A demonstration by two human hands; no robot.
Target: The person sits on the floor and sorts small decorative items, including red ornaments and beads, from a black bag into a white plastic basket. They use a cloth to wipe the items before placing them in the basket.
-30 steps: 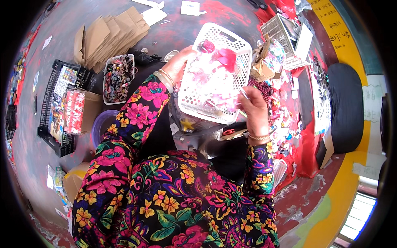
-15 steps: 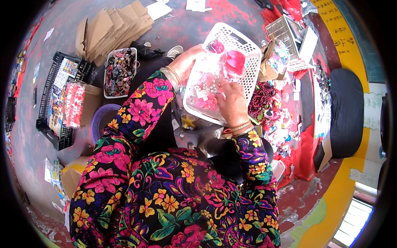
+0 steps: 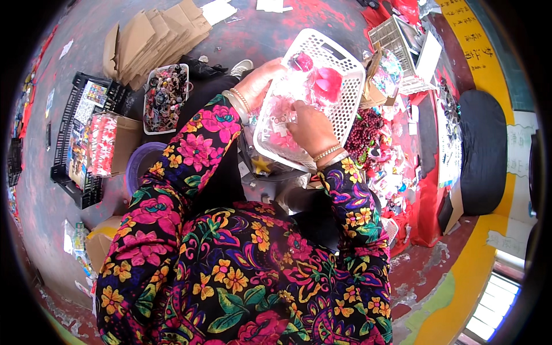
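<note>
A white perforated plastic basket (image 3: 352, 80) is tilted in front of me over my lap. Its left rim is in the grip of my left hand (image 3: 257, 86), whose fingertips are lost in glare. Inside lie pink items in clear plastic bags (image 3: 326, 85) and pale pink pieces (image 3: 280, 109), partly washed out by light. My right hand (image 3: 313, 131) reaches in over the near right rim, its fingers bent and closed among the bagged pieces. What is between those fingers cannot be made out.
To the left are a small white basket (image 3: 160, 133) of hair ties, a purple tub (image 3: 133, 167), a black crate (image 3: 72, 192) and flattened cardboard (image 3: 155, 43). Dark red beads (image 3: 363, 135) lie at the right, below an open carton (image 3: 372, 95) and a grey crate (image 3: 386, 35).
My right hand has moved slightly left and up inside the basket, its fingers more bent. My left hand stays on the rim. The basket has barely shifted.
</note>
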